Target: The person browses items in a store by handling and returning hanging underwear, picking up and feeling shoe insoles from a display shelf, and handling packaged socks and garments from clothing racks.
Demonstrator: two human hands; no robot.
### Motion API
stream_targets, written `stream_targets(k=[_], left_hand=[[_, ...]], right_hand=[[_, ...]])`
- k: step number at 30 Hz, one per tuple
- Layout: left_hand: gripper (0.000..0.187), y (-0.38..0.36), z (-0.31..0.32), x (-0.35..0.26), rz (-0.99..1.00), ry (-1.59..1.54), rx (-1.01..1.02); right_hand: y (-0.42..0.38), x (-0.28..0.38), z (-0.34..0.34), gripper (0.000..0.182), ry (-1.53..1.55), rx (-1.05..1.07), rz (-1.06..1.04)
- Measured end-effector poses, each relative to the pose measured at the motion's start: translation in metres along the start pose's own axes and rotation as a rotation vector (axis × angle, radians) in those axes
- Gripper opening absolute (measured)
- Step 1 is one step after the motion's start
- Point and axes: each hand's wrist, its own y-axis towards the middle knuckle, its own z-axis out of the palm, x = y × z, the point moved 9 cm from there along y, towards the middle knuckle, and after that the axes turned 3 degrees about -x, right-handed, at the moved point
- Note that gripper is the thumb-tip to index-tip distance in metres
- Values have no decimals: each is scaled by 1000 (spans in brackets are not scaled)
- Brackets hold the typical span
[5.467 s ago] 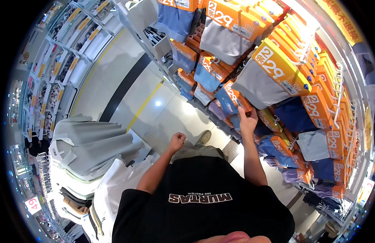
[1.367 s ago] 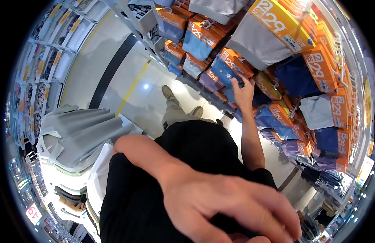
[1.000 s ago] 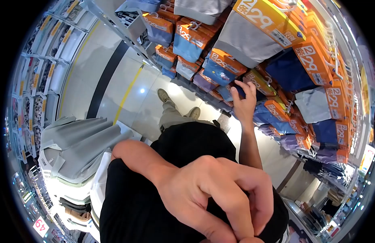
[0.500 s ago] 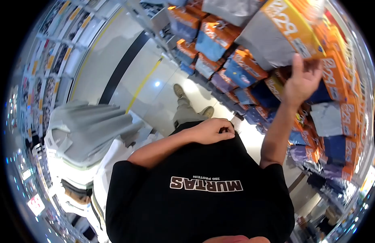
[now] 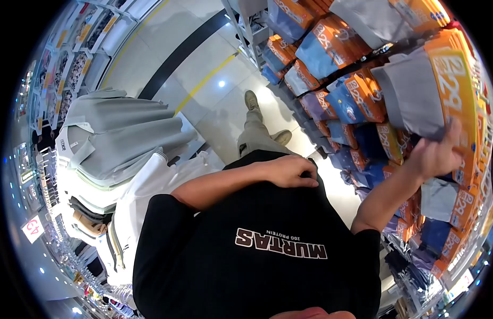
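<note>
Rack (image 5: 363, 74) of hanging packs fills the whole right side, orange cards w/ "29" on them, grey and blue fabric below each card. On the left there's a rail of pale grey shirts (image 5: 119, 133), white ones nearer. Floor (image 5: 204, 69) between them is shiny tile w/ a black and a yellow stripe.

What changed: a sec ago the right hand (image 5: 435, 157) was down low among the small blue packs, half a sec ago it was swinging up, and now it's at the big grey pack (image 5: 416, 90) high on the right, near side of the rack. So the low row got dropped and the big pack is the thing in hand now. Grip there: fingers laid on the pack's orange edge, tbh can't tell if they actually close round it.

Left hand (image 5: 289, 171) came down from in front of the lens and lies on the black tee (image 5: 257, 239) at the waist, fingers curled loosely, holding nothing.
</note>
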Motion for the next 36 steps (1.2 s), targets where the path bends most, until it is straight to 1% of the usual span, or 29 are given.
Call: stream_targets(k=[1, 3, 4, 6, 7, 9, 10, 12, 13, 14, 15, 17, 18, 19, 22, 24, 25, 26, 27, 28, 29, 30, 31, 33, 34, 36], left_hand=[[29, 1, -3, 2, -37, -21, -4], [30, 6, -14, 6, -47, -131, -106], [31, 8, -19, 9, -52, -185, -154], [35, 6, -45, 16, -26, -395, -396], [39, 6, -57, 20, -10, -500, -512], [55, 3, -84, 22, 182, -691, -741], [61, 1, -93, 18, 220, -656, -731], [59, 2, -93, 11, 224, -583, -589], [58, 4, -89, 7, 228, -550, -508], [48, 5, -83, 5, 173, -541, -455], [44, 6, -79, 14, 85, -540, -432], [38, 8, -70, 32, -93, -523, -397], [31, 6, -71, 21, 10, -677, -479], [32, 7, -67, 22, 0, -741, -496], [36, 5, -57, 30, -65, -911, -542], [39, 4, -52, 34, -136, -990, -555], [41, 4, -49, 35, -193, -943, -571], [42, 7, -47, 35, -249, -895, -595], [44, 7, -46, 36, -306, -848, -624], [43, 13, -41, 29, -291, -861, -591], [45, 18, -40, 24, -270, -808, -578], [46, 22, -39, 24, -245, -745, -586], [47, 26, -39, 24, -220, -682, -589], [48, 31, -30, 29, -236, -793, -559], [48, 33, -24, 29, -245, -849, -538], [50, 33, -24, 26, -231, -895, -584]], right_hand=[[1, 10, -3, 21, 6, 14, -40], [-12, 19, -8, 24, 132, -53, 28], [-19, 20, -7, 27, 98, 4, 75], [-42, 10, -13, 36, 29, 113, 159], [-54, -1, -6, 38, 72, 270, 195], [-86, -31, -12, 32, -15, 304, 377], [-103, -42, -6, 30, 6, 227, 502], [-140, -80, -12, 34, 112, 201, 750], [-157, -91, -12, 36, 125, 150, 861], [-172, -99, -11, 35, 174, 99, 954], [-181, -105, -10, 35, 194, 79, 991], [-192, -116, -15, 42, 216, 84, 1020], [-192, -111, -16, 45, 195, 64, 1019], [-193, -108, -16, 49, 180, 45, 1020], [-191, -108, -29, 51, 44, 86, 871], [-196, -108, -36, 51, -93, 244, 793], [-202, -107, -37, 50, -157, 329, 756], [-207, -103, -40, 40, -207, 333, 685], [-214, -100, -38, 38, -318, 474, 614], [-219, -97, -40, 35, -422, 616, 535], [-228, -93, -39, 33, -525, 756, 448], [-230, -86, -35, 29, -486, 697, 574], [-233, -81, -33, 32, -450, 708, 568], [-233, -72, -27, 40, -385, 717, 549], [-230, -65, -23, 51, -415, 777, 538], [-228, -56, -16, 55, -474, 821, 510]])
